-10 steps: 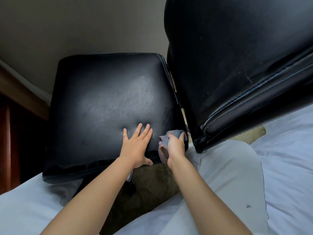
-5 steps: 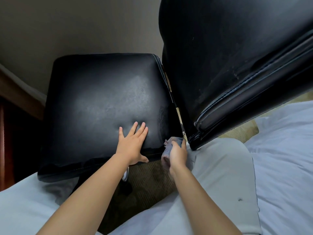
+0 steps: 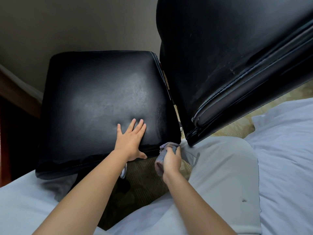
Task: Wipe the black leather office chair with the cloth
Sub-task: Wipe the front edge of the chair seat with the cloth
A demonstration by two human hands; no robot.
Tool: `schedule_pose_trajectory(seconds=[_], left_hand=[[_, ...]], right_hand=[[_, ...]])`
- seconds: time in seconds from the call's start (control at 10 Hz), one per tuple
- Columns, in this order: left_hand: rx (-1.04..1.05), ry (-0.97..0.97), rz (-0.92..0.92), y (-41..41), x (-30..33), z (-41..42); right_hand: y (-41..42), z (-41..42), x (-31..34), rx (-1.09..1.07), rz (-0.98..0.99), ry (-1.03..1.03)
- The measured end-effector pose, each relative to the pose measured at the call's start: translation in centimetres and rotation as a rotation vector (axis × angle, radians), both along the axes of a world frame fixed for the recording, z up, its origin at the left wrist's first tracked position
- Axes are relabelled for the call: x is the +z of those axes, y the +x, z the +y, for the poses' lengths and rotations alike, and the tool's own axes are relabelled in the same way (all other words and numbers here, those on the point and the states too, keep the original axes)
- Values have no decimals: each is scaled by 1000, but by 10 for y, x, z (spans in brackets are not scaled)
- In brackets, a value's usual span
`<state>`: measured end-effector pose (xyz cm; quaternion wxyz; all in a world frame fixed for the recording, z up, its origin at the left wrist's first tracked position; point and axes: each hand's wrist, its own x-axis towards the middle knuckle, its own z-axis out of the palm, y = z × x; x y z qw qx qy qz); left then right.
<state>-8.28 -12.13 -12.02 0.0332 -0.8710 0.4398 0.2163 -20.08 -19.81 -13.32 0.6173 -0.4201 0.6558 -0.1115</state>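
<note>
Chair seat point(image 3: 94, 102) lies tipped toward the camera, its backrest point(image 3: 228, 56) rising at right. Left hand point(image 3: 130, 141) presses flat on it, fingers straight. Right hand point(image 3: 171, 160) clutches the cloth point(image 3: 160, 160) (grey, bunched) against the seat's near corner.

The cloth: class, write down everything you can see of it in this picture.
The cloth is a small grey-purple rag of soft, slightly fuzzy-looking fabric, bunched up rather than spread flat. The right hand grips it, fingers curled round its middle, so part is hidden. Its upper end pokes out above the fingers and meets the near right corner of the black leather seat, close to the gap before the backrest. Its lower end hangs out below the hand over the carpet. No print or label shows.
</note>
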Motion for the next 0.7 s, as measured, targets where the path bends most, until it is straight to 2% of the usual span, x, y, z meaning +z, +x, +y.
schedule_pose_trajectory(seconds=[0.1, 0.2, 0.3, 0.4, 0.5, 0.7], left_hand=[[5, 1, -2, -1, -1, 0], [6, 4, -3, -1, -1, -1], [6, 14, -16, -1, -1, -1], [8, 14, -35, -3, -1, 0], [21, 4, -30, -4, -1, 1], [67, -18, -29, -12, -1, 6]], right_hand=[[-2, -3, 12, 15, 8, -60], [-1, -10, 16, 123, 49, -282], [3, -14, 14, 231, 117, -286], [1, -8, 14, 370, 142, -178], [-2, 3, 18, 480, 90, -155], [-10, -3, 23, 236, 114, -264]])
